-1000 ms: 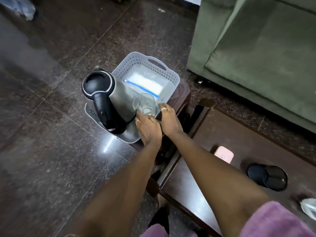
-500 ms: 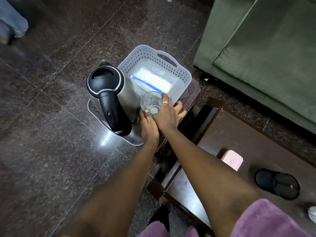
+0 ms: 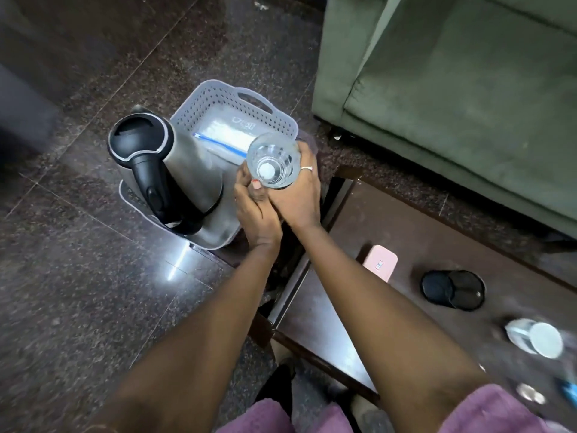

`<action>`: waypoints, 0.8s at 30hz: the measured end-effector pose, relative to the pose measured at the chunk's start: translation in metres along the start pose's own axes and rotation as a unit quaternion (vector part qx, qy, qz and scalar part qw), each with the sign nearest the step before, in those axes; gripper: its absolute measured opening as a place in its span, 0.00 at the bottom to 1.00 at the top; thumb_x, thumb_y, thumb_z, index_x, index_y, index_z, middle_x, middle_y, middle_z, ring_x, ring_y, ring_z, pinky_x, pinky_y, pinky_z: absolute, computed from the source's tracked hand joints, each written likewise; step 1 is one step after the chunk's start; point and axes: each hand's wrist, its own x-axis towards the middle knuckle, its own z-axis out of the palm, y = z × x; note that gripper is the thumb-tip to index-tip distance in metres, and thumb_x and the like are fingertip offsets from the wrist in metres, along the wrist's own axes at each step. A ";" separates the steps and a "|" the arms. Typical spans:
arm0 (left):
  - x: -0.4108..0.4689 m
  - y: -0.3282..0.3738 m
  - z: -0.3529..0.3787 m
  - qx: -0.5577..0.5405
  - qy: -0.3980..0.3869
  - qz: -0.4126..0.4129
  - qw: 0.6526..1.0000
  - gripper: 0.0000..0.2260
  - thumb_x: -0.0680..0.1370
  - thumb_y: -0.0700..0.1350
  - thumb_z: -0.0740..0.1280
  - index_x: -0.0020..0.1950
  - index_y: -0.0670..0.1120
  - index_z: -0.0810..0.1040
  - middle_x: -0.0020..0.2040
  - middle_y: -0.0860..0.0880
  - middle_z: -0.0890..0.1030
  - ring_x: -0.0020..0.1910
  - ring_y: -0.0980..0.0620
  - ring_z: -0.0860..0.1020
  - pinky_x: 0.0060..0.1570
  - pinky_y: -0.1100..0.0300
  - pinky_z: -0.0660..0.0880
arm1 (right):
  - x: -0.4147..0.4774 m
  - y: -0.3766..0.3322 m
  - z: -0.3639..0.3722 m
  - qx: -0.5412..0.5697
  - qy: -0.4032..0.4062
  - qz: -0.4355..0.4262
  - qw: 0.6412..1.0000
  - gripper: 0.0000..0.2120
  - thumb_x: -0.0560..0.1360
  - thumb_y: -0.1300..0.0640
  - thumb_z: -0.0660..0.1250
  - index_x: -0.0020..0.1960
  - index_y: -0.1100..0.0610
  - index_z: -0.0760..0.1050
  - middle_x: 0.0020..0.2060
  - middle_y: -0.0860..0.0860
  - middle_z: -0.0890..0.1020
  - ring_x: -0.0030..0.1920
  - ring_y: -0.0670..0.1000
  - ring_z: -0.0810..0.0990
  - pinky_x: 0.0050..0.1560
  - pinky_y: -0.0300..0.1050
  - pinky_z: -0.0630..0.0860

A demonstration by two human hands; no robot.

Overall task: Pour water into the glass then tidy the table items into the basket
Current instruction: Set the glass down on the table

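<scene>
Clear glass (image 3: 273,159), upright, is held in the right hand (image 3: 296,198), fingers curled round it, over the edge of the grey basket (image 3: 224,98), at three o'clock from the steel kettle (image 3: 187,170). A slip, or a knock against the kettle, could tip it into the basket. The left hand (image 3: 254,210) touches its base, grip unclear; whether the glass holds water is unreadable.

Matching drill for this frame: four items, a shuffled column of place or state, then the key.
Items
1. glass
2. kettle
3. zip bag
4. pink phone

Place or state
A. flat on the brown table
B. lying on the floor of the basket, far end
C. gripped in the right hand
D. standing upright in the basket's near end

Pairs: 1-C, 2-D, 3-B, 4-A
</scene>
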 end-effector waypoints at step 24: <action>-0.210 -0.114 0.037 0.167 -0.278 -0.076 0.943 0.18 0.81 0.46 0.53 0.68 0.42 0.70 0.65 0.42 0.74 0.66 0.45 0.71 0.64 0.62 0.62 | -0.161 0.196 -0.115 -0.008 0.052 0.234 0.971 0.32 0.59 0.57 0.79 0.58 0.55 0.67 0.52 0.50 0.71 0.48 0.46 0.73 0.47 0.28 0.67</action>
